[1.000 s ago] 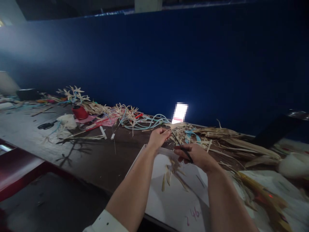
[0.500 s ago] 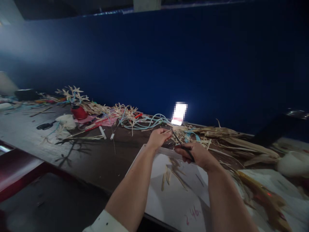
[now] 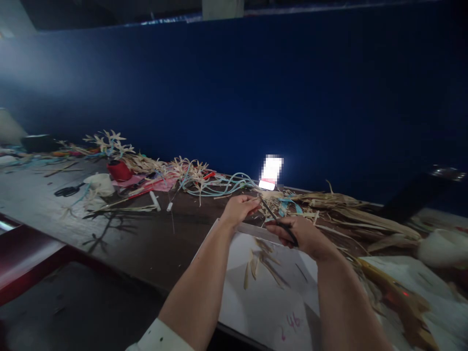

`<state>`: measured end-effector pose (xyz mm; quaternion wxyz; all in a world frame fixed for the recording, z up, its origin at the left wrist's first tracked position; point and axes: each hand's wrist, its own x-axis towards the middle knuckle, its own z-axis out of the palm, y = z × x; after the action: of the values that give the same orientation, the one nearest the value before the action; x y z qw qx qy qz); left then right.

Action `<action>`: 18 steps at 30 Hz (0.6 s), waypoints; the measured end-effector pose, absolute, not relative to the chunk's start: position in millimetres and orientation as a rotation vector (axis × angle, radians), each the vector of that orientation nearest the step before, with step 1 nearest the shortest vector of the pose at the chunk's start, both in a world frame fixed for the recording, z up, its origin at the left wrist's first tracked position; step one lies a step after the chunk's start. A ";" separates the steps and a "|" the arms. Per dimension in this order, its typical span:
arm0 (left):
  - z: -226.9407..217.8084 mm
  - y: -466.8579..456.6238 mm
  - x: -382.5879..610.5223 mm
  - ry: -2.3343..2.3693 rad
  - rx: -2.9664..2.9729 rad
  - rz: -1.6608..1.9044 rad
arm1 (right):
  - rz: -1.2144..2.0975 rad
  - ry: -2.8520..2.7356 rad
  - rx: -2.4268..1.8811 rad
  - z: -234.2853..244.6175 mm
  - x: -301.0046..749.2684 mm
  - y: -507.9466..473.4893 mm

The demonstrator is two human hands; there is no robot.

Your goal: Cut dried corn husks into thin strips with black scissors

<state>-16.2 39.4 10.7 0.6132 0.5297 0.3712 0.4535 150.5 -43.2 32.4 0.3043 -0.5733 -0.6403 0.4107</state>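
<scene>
My right hand point(image 3: 294, 234) is wrapped round the dark handles of a pair of scissors point(image 3: 272, 213). Their blades point up and left, reaching the fingertips of my left hand point(image 3: 239, 209). Those fingers are pinched together on a small pale piece, apparently dried husk, mostly hidden by the fingers. Both hands are above the far edge of a white box lid point(image 3: 263, 297), which has red handwriting on it. Several thin strips of dried husk point(image 3: 265, 265) lie in the lid. Just beyond the scissors is a heap of pale husk clippings point(image 3: 274, 202).
A lit phone point(image 3: 271, 171) leans against the blue wall point(image 3: 183, 97). Long dried husks point(image 3: 351, 207) and a yellow tool point(image 3: 395, 287) lie to the right. Leftwards are husk flowers point(image 3: 188, 168), a red thread spool point(image 3: 119, 170) and black scissors point(image 3: 69, 190).
My right hand has shifted slightly, and the scissor handles have tilted a little. My left hand stays almost where it was. The strips in the lid look newly spread, with one more piece near the top.
</scene>
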 end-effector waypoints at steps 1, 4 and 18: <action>11.2 39.2 -16.8 0.856 1.227 1.047 | 1.092 -1.695 -1.515 32.1 150.6 -43.2; 13.3 37.9 -18.3 0.853 1.239 1.046 | 1.104 -1.673 -1.504 29.4 150.7 -41.9; 17.6 29.1 -26.7 0.771 1.645 0.623 | 1.108 -1.553 -1.481 25.0 152.3 -36.1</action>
<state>-26.7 29.1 17.6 0.5733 0.7017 0.3291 0.2657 152.3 -36.1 25.0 0.3555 -0.5731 -0.6010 0.4289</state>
